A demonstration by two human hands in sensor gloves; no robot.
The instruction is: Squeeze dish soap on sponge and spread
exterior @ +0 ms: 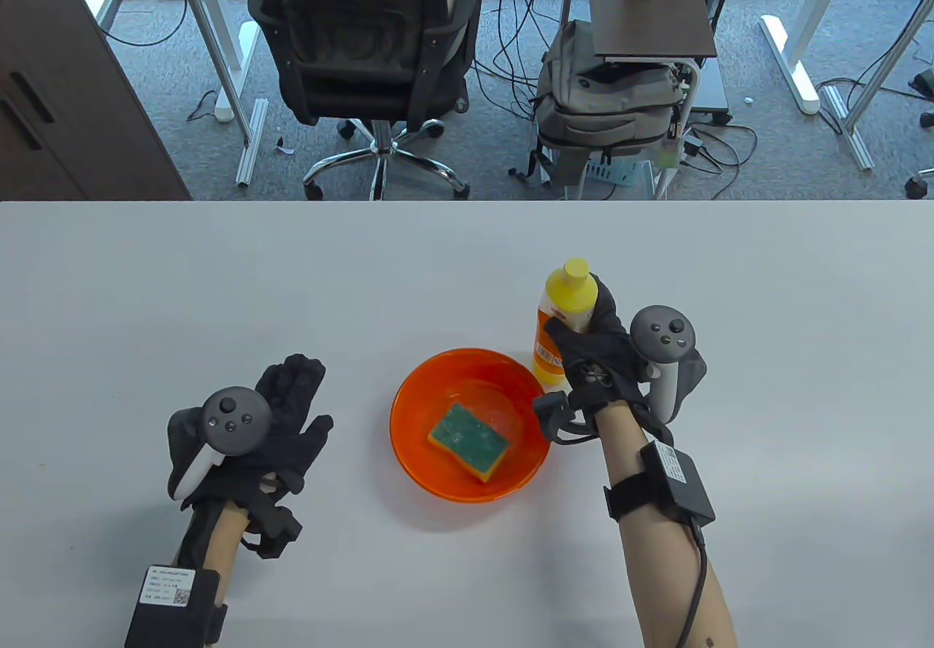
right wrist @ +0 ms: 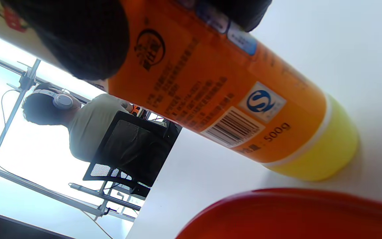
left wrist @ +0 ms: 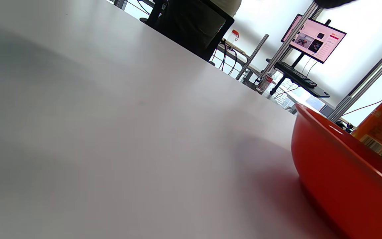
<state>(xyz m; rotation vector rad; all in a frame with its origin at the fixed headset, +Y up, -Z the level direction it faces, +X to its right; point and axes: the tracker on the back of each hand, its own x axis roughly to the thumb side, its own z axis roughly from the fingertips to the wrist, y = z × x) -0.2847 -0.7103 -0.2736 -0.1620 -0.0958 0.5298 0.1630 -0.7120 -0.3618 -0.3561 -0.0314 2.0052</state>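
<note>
A yellow dish soap bottle [exterior: 563, 312] with an orange label stands upright on the white table [exterior: 146, 290], just behind the right side of an orange bowl [exterior: 416, 451]. My right hand [exterior: 595, 345] grips the bottle around its middle; the right wrist view shows the bottle [right wrist: 230, 99] close up, its base on the table, with gloved fingers [right wrist: 78, 36] around it. A green and yellow sponge [exterior: 468, 441] lies green side up in the bowl. My left hand [exterior: 288, 414] rests flat on the table left of the bowl, fingers spread, holding nothing.
The bowl's wall [left wrist: 343, 179] fills the right of the left wrist view, with the bottle [left wrist: 381, 132] behind it. Beyond the table's far edge are an office chair [exterior: 372, 57], a grey backpack [exterior: 606, 101] and a small side table [exterior: 649, 6].
</note>
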